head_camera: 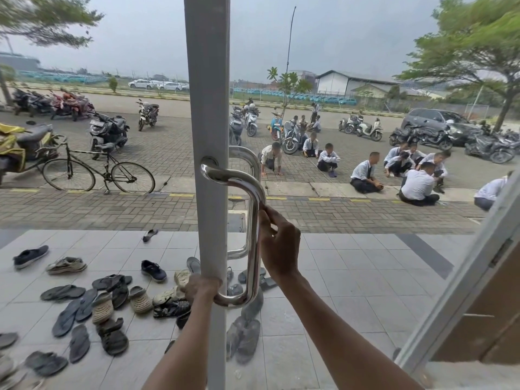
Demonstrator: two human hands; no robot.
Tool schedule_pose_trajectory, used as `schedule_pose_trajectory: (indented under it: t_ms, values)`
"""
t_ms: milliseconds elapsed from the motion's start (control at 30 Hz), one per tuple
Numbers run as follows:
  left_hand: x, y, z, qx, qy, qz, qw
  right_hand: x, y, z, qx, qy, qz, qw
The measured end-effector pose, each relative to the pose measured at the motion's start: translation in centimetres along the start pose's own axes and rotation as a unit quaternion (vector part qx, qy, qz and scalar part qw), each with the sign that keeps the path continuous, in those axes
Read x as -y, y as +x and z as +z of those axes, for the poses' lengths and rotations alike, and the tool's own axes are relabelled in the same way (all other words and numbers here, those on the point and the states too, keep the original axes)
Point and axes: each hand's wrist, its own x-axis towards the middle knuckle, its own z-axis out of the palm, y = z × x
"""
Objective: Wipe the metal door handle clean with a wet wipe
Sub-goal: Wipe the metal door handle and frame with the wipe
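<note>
**A:** As far as the wiping goes, how much looks done?

**B:** Hard to call. The door handle is fixed to the grey door stile in the middle of the view. Its chrome shines along the whole length, but I see no wet wipe anywhere. The right hand sits on the upright bar below the top bend, fingers curled in and thumb against the metal. If a wipe is tucked under them, it is hidden.

**A:** And the other hand?

**B:** The left hand has its fingers wrapped round the lower bend, where the handle meets the stile. I judge it is steadying the door. The stretch of bar between the two hands, and the bend under the left, may be what remains.

**A:** Anything in the way?

**B:** Mostly that left grip, which covers part of the metal. Beyond the door there is a twin handle on the outer face and a scatter of shoes and sandals on the tiled floor. Farther out are a bicycle, parked motorbikes and people in white shirts sitting on the paving. A second door leaf angles in at the right, well apart from both hands.
</note>
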Motion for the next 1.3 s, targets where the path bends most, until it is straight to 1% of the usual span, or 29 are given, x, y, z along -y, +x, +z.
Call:
schedule_pose_trajectory:
  t_ms: [67,133,167,200,233,267,300,367,400,433,467,500,533,567,600,633,667,733,800,867,933,967,1000,1033,1100,1133,1167,1233,1300]
  values:
    - [-0.6,-1.1,0.5,-0.046,0.059,0.008,0.997,0.0,0.1,-0.2,0.010,-0.007,-0.004,1.000]
    - [-0.4,-1.1,0.8,-0.043,0.063,0.003,0.997,0.1,0.2,-0.4,0.017,-0.005,-0.002,1.000]
    - [0.0,-0.9,0.7,-0.026,0.039,-0.005,0.999,0.2,0.2,-0.5,0.018,0.000,0.001,1.000]
    - [0.5,-0.4,0.5,-0.001,-0.011,-0.010,1.000,0.3,0.2,-0.5,0.019,0.004,0.004,1.000]
    - [1.4,0.2,0.5,0.032,-0.089,-0.013,0.995,0.3,0.2,-0.5,0.018,0.003,0.005,1.000]
    - [2.4,0.6,0.2,0.077,-0.174,-0.025,0.982,0.4,0.1,-0.4,0.016,0.002,0.006,1.000]
    - [3.3,0.6,0.0,0.134,-0.237,-0.055,0.961,0.5,0.0,-0.4,0.011,0.000,0.007,1.000]
    - [5.1,0.8,-0.3,0.225,-0.295,-0.111,0.922,0.5,-0.1,-0.3,0.004,-0.001,0.006,1.000]
    - [5.5,0.8,-0.5,0.250,-0.297,-0.120,0.914,0.5,-0.1,-0.2,0.004,0.001,0.007,1.000]
    - [5.5,0.8,-0.7,0.261,-0.288,-0.115,0.914,0.4,-0.1,-0.2,0.006,0.001,0.008,1.000]
    - [5.2,0.9,-1.0,0.258,-0.274,-0.102,0.921,0.4,-0.1,-0.1,0.008,0.001,0.009,1.000]
    - [4.5,1.1,-1.0,0.237,-0.257,-0.076,0.934,0.3,-0.1,-0.1,0.007,-0.002,0.007,1.000]
    - [3.7,1.3,-1.2,0.194,-0.230,-0.040,0.953,0.3,0.0,-0.1,0.007,-0.003,0.005,1.000]
    - [2.7,1.5,-1.1,0.138,-0.170,-0.005,0.976,0.3,0.0,-0.2,0.007,-0.003,0.002,1.000]
    - [1.8,1.3,-1.0,0.083,-0.075,0.014,0.994,0.3,0.0,-0.2,0.009,-0.002,-0.002,1.000]
    - [0.8,0.9,-0.7,0.037,0.026,0.025,0.999,0.2,0.0,-0.2,0.010,-0.002,-0.004,1.000]
    - [0.0,0.4,-0.3,0.007,0.091,0.022,0.996,0.2,0.1,-0.2,0.012,-0.002,-0.006,1.000]
    - [-0.9,-0.4,0.5,-0.025,0.125,0.012,0.992,0.0,0.2,-0.3,0.017,-0.002,-0.013,1.000]
    - [-0.8,-0.6,1.1,-0.033,0.117,0.008,0.993,0.0,0.3,-0.4,0.024,-0.009,-0.017,1.000]
    - [-0.1,-0.1,0.9,-0.010,0.077,-0.003,0.997,0.0,0.3,-0.6,0.030,-0.010,-0.017,0.999]
    - [1.0,0.6,0.4,0.027,-0.019,-0.011,0.999,0.1,0.3,-0.6,0.029,-0.010,-0.016,0.999]
    - [1.6,0.9,0.3,0.066,-0.104,-0.008,0.992,0.1,0.2,-0.6,0.027,-0.008,-0.015,0.999]
    - [2.3,0.9,0.2,0.111,-0.192,-0.013,0.975,0.2,0.2,-0.6,0.026,-0.007,-0.015,1.000]
    - [3.1,0.7,0.2,0.163,-0.271,-0.033,0.948,0.2,0.2,-0.6,0.025,-0.009,-0.015,1.000]
    - [4.0,0.2,0.0,0.225,-0.373,-0.067,0.898,0.2,0.2,-0.5,0.021,-0.013,-0.017,1.000]
    - [4.2,0.0,-0.1,0.231,-0.384,-0.072,0.891,0.2,0.2,-0.5,0.020,-0.012,-0.018,1.000]
    - [4.1,0.0,0.0,0.231,-0.380,-0.071,0.893,0.1,0.3,-0.5,0.019,-0.011,-0.020,1.000]
    - [3.5,0.4,0.0,0.212,-0.315,-0.048,0.924,0.1,0.3,-0.5,0.019,-0.008,-0.021,1.000]
    - [2.2,0.8,0.0,0.153,-0.211,0.002,0.965,0.1,0.3,-0.5,0.017,-0.007,-0.019,1.000]
